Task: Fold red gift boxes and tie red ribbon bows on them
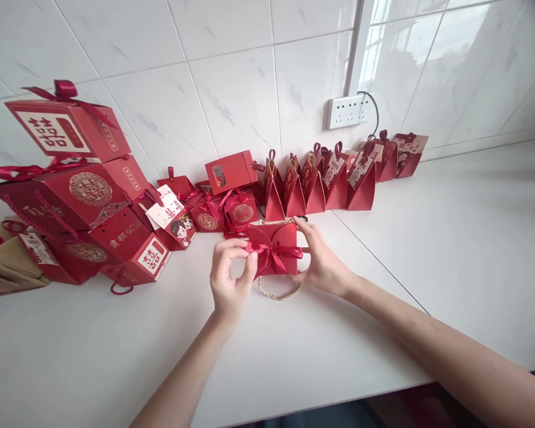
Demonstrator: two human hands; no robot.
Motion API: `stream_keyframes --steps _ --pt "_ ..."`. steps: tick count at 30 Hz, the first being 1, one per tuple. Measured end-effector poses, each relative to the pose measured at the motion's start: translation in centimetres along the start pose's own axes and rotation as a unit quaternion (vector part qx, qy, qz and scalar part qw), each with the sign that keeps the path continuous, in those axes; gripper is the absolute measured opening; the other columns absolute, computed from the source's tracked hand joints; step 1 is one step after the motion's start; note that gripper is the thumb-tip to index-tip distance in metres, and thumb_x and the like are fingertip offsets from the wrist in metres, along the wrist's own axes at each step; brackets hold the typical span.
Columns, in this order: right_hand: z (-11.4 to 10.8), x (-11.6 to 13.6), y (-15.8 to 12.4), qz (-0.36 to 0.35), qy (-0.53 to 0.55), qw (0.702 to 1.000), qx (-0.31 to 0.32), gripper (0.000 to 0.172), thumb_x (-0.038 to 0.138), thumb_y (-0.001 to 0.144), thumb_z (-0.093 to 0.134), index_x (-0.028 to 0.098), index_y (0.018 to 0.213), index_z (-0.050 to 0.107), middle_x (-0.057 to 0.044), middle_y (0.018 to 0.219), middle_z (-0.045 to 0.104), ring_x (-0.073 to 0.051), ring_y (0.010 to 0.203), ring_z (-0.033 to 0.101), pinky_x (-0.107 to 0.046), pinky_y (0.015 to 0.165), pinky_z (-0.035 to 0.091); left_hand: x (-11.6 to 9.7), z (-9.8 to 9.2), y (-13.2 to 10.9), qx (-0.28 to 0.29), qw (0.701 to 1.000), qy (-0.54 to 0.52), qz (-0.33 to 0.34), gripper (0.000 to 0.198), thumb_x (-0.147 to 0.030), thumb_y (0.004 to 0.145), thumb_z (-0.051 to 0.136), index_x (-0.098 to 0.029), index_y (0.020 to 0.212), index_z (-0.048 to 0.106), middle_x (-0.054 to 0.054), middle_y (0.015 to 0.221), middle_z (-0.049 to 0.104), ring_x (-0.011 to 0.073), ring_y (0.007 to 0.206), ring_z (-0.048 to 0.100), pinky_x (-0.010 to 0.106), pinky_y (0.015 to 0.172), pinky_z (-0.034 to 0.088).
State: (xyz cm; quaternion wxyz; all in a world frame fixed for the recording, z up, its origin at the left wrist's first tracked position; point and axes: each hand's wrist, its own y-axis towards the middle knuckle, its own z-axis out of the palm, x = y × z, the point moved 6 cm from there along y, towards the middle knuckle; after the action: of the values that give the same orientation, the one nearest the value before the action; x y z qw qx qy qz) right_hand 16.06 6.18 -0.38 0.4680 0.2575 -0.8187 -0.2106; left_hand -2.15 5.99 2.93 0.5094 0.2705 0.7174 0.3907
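Observation:
A small red gift box (287, 235) sits on the white countertop in front of me, its top flaps meeting under a shiny red ribbon bow (274, 257). A twisted gold cord handle (280, 297) loops out at its near side, and part of another cord shows at the far edge. My left hand (232, 270) pinches the left loop of the bow between thumb and fingers. On the other side, my right hand (323, 258) grips the right side of the box, fingers at the far corner and thumb near the front corner.
Stacked red boxes (89, 190) with ribbons rise at the left, beside a brown paper bag (11, 261). Several triangular red boxes (314, 187) line the tiled wall. A power socket (348, 113) with a black cable is mounted above them. The counter's front edge (321, 407) runs below my arms.

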Motion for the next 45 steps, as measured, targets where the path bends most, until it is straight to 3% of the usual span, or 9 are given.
stream_keyframes --steps 2,5,7,11,14,17,25,32,45 --pt "0.1 0.0 -0.1 -0.004 0.010 1.000 -0.002 0.105 0.019 0.069 0.074 0.036 0.149 0.008 -0.014 0.141 0.028 -0.032 0.133 0.036 -0.051 0.095 0.053 0.0 0.0 -0.2 -0.009 1.000 -0.005 -0.010 0.012 -0.023 0.082 0.063 -0.022 0.090 0.053 0.005 0.099 0.058 0.0163 0.093 0.058 0.029 0.076 0.049" --pt "0.2 0.1 -0.2 -0.003 0.016 1.000 -0.002 0.104 0.018 0.069 0.074 0.037 0.149 0.009 -0.013 0.141 0.028 -0.032 0.133 0.036 -0.052 0.095 0.053 1.6 -0.2 -0.4 -0.033 0.991 0.021 -0.129 0.035 -0.032 0.077 0.069 -0.021 0.105 0.050 0.008 0.106 0.056 0.0165 0.089 0.058 0.029 0.072 0.050" --pt "0.2 0.1 -0.2 -0.001 0.014 1.000 -0.001 0.104 0.018 0.069 0.074 0.037 0.148 0.009 -0.013 0.142 0.028 -0.033 0.133 0.036 -0.053 0.094 0.053 2.1 0.0 -0.3 -0.014 0.985 0.039 -0.167 0.024 -0.033 0.081 0.064 -0.020 0.098 0.054 0.005 0.095 0.060 0.0144 0.079 0.059 0.027 0.068 0.050" --pt "0.2 0.1 -0.2 0.000 0.010 1.000 -0.002 0.102 0.023 0.071 0.074 0.037 0.148 0.008 -0.013 0.142 0.028 -0.033 0.133 0.036 -0.055 0.093 0.053 -0.4 0.1 0.1 -0.004 0.999 0.053 0.008 0.006 -0.020 0.087 0.058 -0.019 0.081 0.056 0.001 0.078 0.059 0.0117 0.072 0.058 0.024 0.064 0.048" --pt "0.2 0.3 -0.2 -0.007 0.010 1.000 -0.010 0.101 0.030 0.073 0.075 0.037 0.148 0.008 -0.014 0.140 0.029 -0.034 0.134 0.036 -0.056 0.091 0.054 -3.0 0.7 -0.8 0.028 0.978 0.073 0.192 0.011 -0.011 0.082 0.064 -0.019 0.087 0.059 0.001 0.080 0.058 0.0128 0.075 0.056 0.025 0.064 0.048" --pt "0.3 0.6 -0.2 -0.026 0.014 0.999 -0.019 0.099 0.033 0.074 0.074 0.038 0.148 0.007 -0.014 0.140 0.029 -0.034 0.133 0.037 -0.056 0.089 0.055 -4.0 1.2 -1.5 0.045 0.956 0.102 0.271 0.014 -0.007 0.080 0.065 -0.018 0.088 0.061 0.000 0.071 0.053 0.0140 0.071 0.050 0.028 0.064 0.047" --pt "0.0 1.1 -0.3 -0.055 -0.003 0.997 -0.050 0.102 0.040 0.073 0.075 0.036 0.148 0.006 -0.016 0.141 0.029 -0.033 0.131 0.040 -0.052 0.082 0.059 -4.8 0.8 -1.6 0.042 0.948 0.094 0.301 0.019 -0.001 0.076 0.066 -0.016 0.089 0.065 -0.003 0.061 0.042 0.0132 0.066 0.040 0.027 0.060 0.040" --pt "-0.4 2.9 -0.9 -0.104 0.039 0.987 -0.113 0.105 0.043 0.070 0.079 0.039 0.147 0.009 -0.013 0.143 0.027 -0.032 0.133 0.035 -0.048 0.084 0.059 -7.0 0.6 -1.8 0.041 0.937 0.119 0.327 0.020 0.002 0.073 0.067 -0.013 0.087 0.067 -0.003 0.059 0.051 0.0116 0.065 0.045 0.028 0.065 0.038" --pt "0.2 5.0 -2.0 -0.044 0.056 0.986 -0.148 0.101 0.042 0.073 0.077 0.038 0.147 0.009 -0.012 0.141 0.032 -0.032 0.134 0.038 -0.047 0.090 0.057 -9.0 -0.4 -2.0 0.044 0.937 0.145 0.315 0.020 -0.001 0.071 0.069 -0.013 0.087 0.070 -0.002 0.057 0.053 0.0140 0.071 0.046 0.031 0.067 0.032"
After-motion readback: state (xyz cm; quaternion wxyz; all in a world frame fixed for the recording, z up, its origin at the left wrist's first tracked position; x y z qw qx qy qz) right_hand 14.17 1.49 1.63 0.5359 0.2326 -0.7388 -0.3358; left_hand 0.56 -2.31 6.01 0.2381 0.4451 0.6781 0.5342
